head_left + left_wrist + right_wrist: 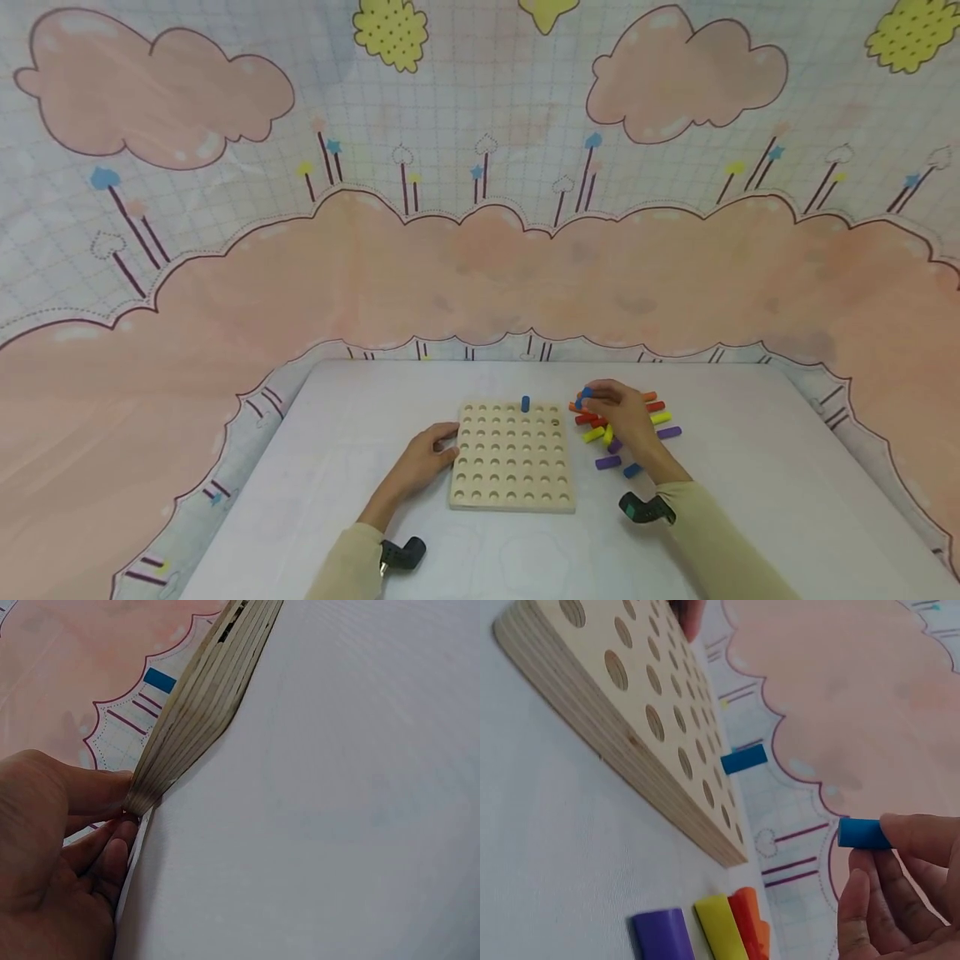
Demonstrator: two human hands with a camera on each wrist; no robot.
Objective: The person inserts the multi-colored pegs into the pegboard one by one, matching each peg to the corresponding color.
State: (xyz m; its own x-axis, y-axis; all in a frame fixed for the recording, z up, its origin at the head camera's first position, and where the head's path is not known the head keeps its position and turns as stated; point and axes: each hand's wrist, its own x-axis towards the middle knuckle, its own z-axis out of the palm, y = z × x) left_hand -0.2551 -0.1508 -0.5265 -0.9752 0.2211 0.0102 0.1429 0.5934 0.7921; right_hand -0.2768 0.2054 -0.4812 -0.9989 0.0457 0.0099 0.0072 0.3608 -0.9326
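Note:
A square wooden pegboard (512,463) with rows of round holes lies on the table. One blue peg (526,404) stands upright near its back edge. My left hand (423,457) holds the board's left edge, thumb and fingertips against the wood; the left wrist view shows the layered side of the board (206,697) beside the fingers. My right hand (624,414) is right of the board, over a pile of loose pegs. Between thumb and fingers it pinches another blue peg (864,833), raised off the table, its outer end free.
Loose pegs lie right of the board, partly under the right hand: a purple peg (608,462), a front blue peg (633,471), a yellow peg (593,435), a red peg (656,407) and an orange peg (649,397) among them. A printed cloth backdrop (480,283) hangs behind the white table.

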